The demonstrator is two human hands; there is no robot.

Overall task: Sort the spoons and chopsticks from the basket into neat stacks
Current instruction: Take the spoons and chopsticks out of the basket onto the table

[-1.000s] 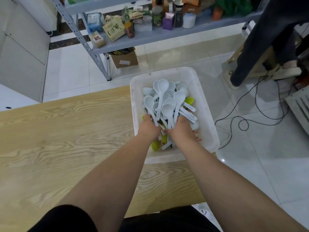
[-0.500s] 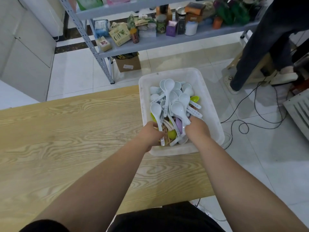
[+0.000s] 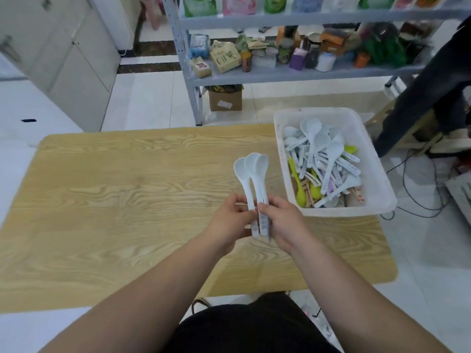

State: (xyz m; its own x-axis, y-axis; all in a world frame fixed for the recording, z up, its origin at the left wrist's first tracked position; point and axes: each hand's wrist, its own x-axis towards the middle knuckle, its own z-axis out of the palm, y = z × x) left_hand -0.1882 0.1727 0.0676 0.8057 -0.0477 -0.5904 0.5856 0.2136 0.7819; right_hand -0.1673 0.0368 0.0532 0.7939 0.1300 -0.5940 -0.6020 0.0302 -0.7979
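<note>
Head view shows the left hand (image 3: 230,220) and the right hand (image 3: 283,222) meeting above the table (image 3: 114,200), both gripping the handles of three white spoons (image 3: 252,174). The left thumb and fingers pinch the handles from one side, and the right fingers curl round them from the other, a little lower. The bowls point away from the person and fan out at the top, overlapping but not nested, so the bundle looks as if it is being squared up. It is held in the air, clear of the wood and just left of the basket (image 3: 279,138).

That white basket sits at the table's far right corner and appears to overhang the edge. It holds a heap of pale loose spoons (image 3: 321,151), a few lime-green spoons (image 3: 302,197) and wooden chopsticks (image 3: 305,188) lying low at the near end, partly buried.

Judging by this, the sorting has barely begun. No finished stack shows on the wood, and this handful would found the first one. The heap, the coloured spoons and all the chopsticks are left to do.

Beyond stand a cluttered metal shelf (image 3: 280,72) and a cardboard box (image 3: 225,100).
</note>
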